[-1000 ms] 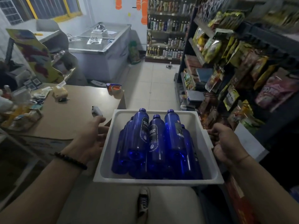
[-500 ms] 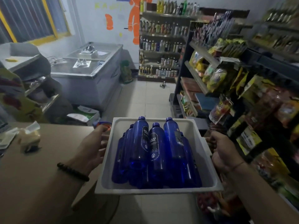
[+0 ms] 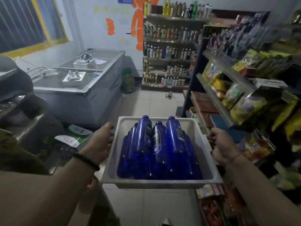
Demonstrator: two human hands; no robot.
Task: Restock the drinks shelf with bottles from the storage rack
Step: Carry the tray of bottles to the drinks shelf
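Observation:
I carry a white plastic tub [image 3: 206, 154] in front of me at waist height. Several blue bottles [image 3: 158, 149] with dark labels lie stacked in it, caps pointing away from me. My left hand [image 3: 101, 142] grips the tub's left rim, a beaded bracelet on that wrist. My right hand [image 3: 223, 145] grips the right rim. The drinks shelf [image 3: 169, 51] stands against the far wall, its tiers lined with upright bottles.
A snack rack [image 3: 241, 88] with hanging packets runs along my right. A chest freezer [image 3: 84, 82] with small items on its lid stands at the left. A tiled aisle [image 3: 151, 101] leads toward the drinks shelf, with a small object [image 3: 169, 95] on the floor.
I have walked forward past the counter with the tub held in both hands. The view has tilted up, and the drinks shelf and freezer are closer.

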